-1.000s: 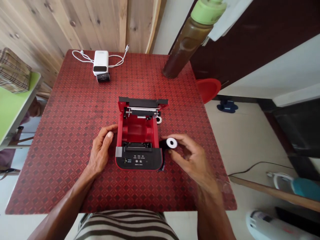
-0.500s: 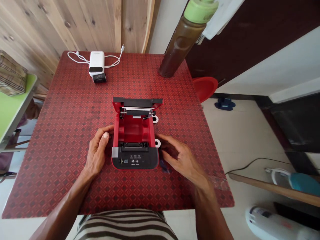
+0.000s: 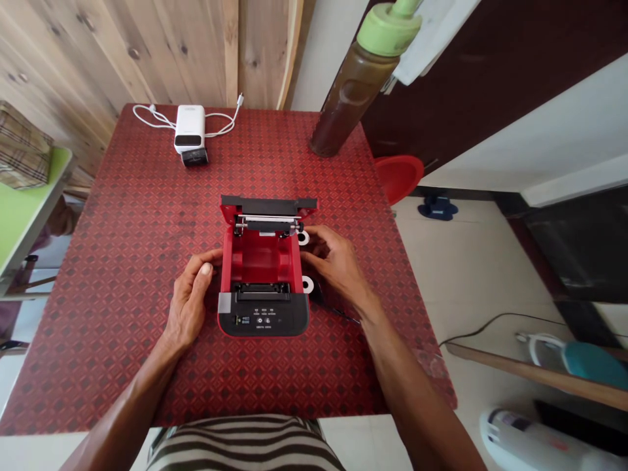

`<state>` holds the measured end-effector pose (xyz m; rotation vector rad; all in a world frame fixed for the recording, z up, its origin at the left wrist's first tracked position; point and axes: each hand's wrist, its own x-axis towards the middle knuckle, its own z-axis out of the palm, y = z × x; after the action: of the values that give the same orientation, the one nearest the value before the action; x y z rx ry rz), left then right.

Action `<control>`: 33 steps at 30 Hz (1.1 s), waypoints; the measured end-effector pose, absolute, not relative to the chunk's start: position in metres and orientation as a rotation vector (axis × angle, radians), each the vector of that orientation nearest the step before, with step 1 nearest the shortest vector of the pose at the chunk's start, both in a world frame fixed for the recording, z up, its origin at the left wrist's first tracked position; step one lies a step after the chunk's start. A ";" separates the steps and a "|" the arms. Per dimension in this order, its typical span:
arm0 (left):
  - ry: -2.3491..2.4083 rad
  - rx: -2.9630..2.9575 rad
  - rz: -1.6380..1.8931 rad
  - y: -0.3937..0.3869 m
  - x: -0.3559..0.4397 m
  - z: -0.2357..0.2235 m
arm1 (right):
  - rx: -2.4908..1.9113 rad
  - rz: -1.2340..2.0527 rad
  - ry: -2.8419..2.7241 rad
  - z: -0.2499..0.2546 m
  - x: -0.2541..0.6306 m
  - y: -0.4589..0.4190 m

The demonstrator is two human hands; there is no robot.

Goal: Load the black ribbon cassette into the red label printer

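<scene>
A red and black label printer (image 3: 263, 314) stands on the table with its lid (image 3: 269, 207) raised. Its red inner bay shows nothing in it. My left hand (image 3: 190, 294) is open beside the printer, fingertips at its left wall. To the right, my right hand (image 3: 338, 265) has thumb and forefinger around a paper roll (image 3: 303, 238) with a white core; most of that roll is hidden. Another paper roll (image 3: 307, 284) stands nearer me against the printer's right side, and a dark loose strip (image 3: 338, 310) trails from it.
A white power bank (image 3: 190, 124) with a cable and a small black item (image 3: 195, 156) lie at the back left of the table (image 3: 147, 196). A tall brown bottle (image 3: 350, 91) with a green cap stands at the back right. Past the table's right edge is a red stool (image 3: 400, 176).
My right hand has set one paper roll down against the printer's right side, let it go, and moved away from me to the farther roll. My left hand has stayed beside the printer.
</scene>
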<state>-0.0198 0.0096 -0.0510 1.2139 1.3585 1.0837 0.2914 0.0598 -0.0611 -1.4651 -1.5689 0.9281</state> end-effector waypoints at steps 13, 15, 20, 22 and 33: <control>1.343 1.207 1.042 0.010 -0.018 -0.048 | -1.458 0.943 -1.234 -0.037 0.313 0.045; 1.356 1.226 1.041 0.011 -0.018 -0.047 | -1.394 1.049 -1.138 -0.025 0.316 0.038; 1.386 1.282 1.038 0.011 -0.018 -0.045 | -1.229 1.295 -0.990 0.008 0.306 0.020; 1.388 1.295 1.036 0.011 -0.018 -0.044 | -1.250 1.300 -1.133 0.023 0.301 0.011; 1.335 1.276 1.049 0.010 -0.016 -0.046 | -1.348 0.824 -2.000 0.076 0.262 -0.001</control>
<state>-0.0164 0.0101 -0.0460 1.2763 1.3352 1.0492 0.2624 -0.0015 0.0763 -1.3480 -2.0000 0.8240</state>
